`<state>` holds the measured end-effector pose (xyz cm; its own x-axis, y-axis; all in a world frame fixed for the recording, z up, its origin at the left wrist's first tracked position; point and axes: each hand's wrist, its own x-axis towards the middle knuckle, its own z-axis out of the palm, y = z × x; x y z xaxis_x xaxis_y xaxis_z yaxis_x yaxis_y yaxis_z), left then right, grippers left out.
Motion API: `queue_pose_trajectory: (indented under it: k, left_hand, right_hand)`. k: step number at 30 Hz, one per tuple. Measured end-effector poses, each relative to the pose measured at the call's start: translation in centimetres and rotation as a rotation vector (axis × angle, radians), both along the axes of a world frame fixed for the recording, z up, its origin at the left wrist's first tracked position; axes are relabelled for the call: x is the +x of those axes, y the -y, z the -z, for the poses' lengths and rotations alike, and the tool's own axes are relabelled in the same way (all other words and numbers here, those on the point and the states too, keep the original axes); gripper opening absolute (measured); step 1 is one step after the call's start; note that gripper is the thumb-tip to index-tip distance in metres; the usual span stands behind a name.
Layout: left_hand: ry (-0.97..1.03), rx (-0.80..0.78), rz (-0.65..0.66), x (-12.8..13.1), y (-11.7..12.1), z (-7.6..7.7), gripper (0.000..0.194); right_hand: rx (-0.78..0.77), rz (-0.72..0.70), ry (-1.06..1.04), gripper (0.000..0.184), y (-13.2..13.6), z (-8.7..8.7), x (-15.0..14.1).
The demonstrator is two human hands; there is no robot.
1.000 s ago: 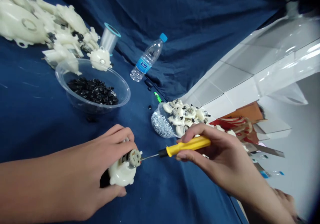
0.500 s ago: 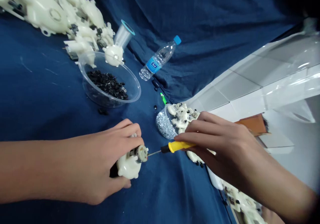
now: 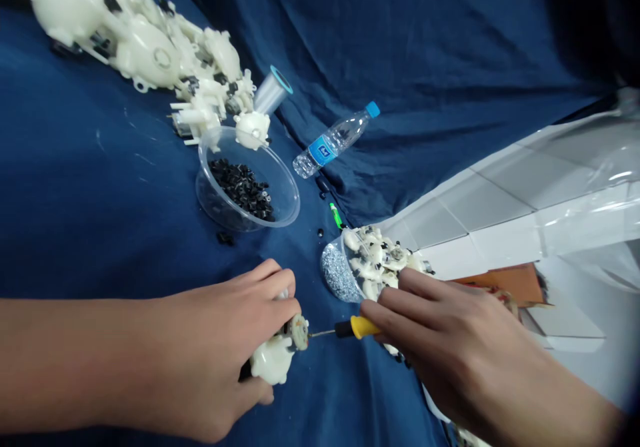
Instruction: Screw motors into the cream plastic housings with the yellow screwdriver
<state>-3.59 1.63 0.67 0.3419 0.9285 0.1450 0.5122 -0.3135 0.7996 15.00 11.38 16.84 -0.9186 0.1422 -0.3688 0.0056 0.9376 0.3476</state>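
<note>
My left hand (image 3: 220, 347) is closed around a small cream plastic housing with a motor (image 3: 278, 354) and presses it onto the blue cloth. My right hand (image 3: 450, 354) grips a yellow-handled screwdriver (image 3: 350, 329), most of the handle hidden under the fingers. The screwdriver's thin tip meets the round metal end of the motor (image 3: 300, 330). Just behind the right hand stands a small clear cup of silver screws (image 3: 336, 275) beside a heap of cream parts (image 3: 380, 260).
A clear bowl of small black parts (image 3: 247, 187) sits behind the hands. Further back lie a pile of cream plastic housings (image 3: 145, 40), a clear spool (image 3: 271, 90) and a water bottle (image 3: 333, 142). A green pen (image 3: 336, 215) and loose black bits lie nearby. White tiled floor shows at right.
The view has shifted, so everything on the cloth sits further right and lower. My right hand has slid forward over the screwdriver handle, covering most of it. The tip stays on the motor.
</note>
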Motion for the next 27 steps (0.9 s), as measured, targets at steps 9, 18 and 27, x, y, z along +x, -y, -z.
queue_pose_trajectory:
  k: [9,18,27]
  left_hand:
    - [0.040,0.084,-0.092,0.3,0.7,0.9,0.023]
    - [-0.013,0.175,-0.237,1.6,1.0,1.5,0.017]
    - [-0.024,0.194,-0.263,1.8,0.4,1.8,0.037]
  right_hand:
    - [0.246,-0.297,0.080,0.046,-1.1,0.5,0.3]
    - [0.107,-0.325,0.127,0.034,-2.1,0.9,0.8]
    - [-0.163,0.114,0.130,0.019,-2.1,1.5,0.7]
